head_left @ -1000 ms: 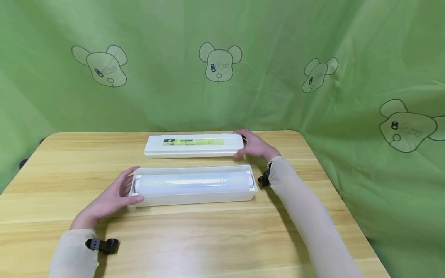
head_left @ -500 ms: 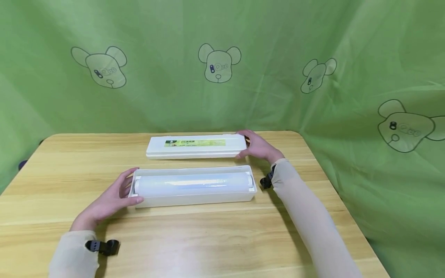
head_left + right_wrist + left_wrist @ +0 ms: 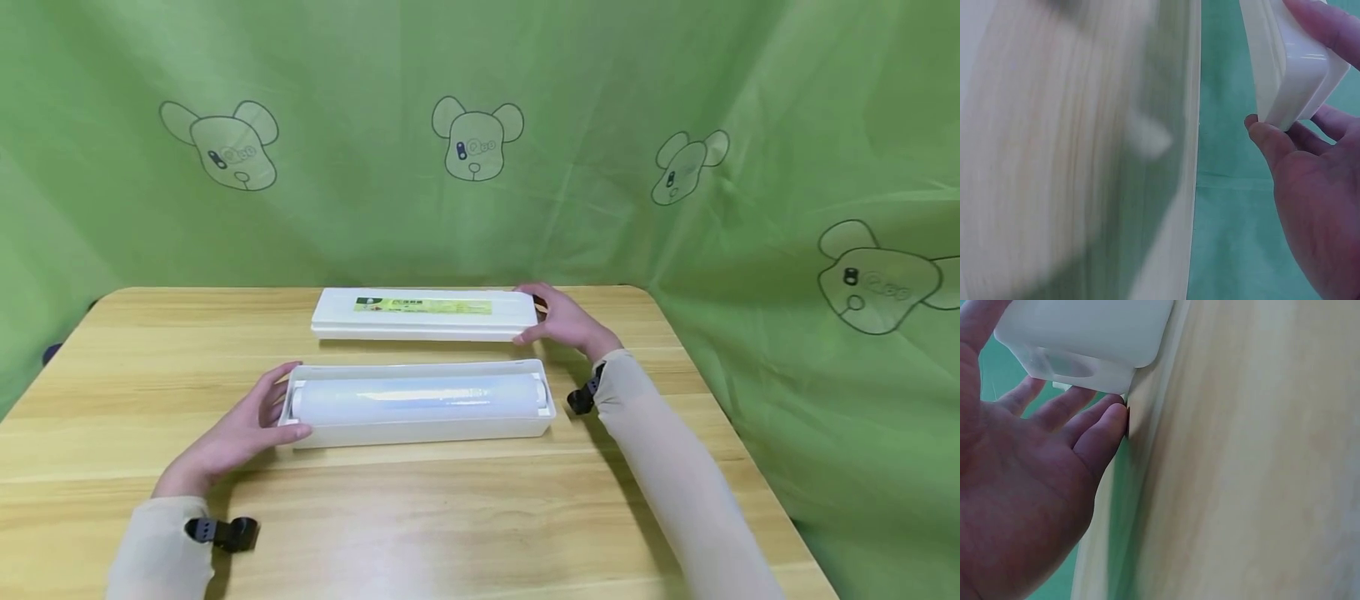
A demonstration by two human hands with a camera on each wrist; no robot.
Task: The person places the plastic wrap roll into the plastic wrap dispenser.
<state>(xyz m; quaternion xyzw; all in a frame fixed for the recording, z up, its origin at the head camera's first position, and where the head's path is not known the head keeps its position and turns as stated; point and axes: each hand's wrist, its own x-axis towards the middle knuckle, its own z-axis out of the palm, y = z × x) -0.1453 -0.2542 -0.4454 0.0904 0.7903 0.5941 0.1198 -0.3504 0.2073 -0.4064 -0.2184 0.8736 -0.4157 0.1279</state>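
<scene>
A long white plastic box (image 3: 420, 431) sits on the table in the head view, with a shiny roll of cling film (image 3: 420, 396) lying lengthwise inside. My left hand (image 3: 234, 435) grips its left end, thumb on the near wall and fingers at the far corner. Behind the box is its long white lid (image 3: 427, 327), bearing a green and yellow label (image 3: 422, 306). My right hand (image 3: 566, 323) holds the lid's right end between thumb and fingers. In the right wrist view a gap shows between the lid (image 3: 1297, 69) and the tabletop.
The wooden table (image 3: 450, 517) ends just behind the lid. Beyond it hangs a green curtain (image 3: 360, 208) printed with mouse-like heads, which also runs along the right side. Each wrist wears a black strapped camera (image 3: 238, 534).
My right hand and the lid's right end have shifted slightly to the right. The left hand and the box with the roll have stayed in place.
</scene>
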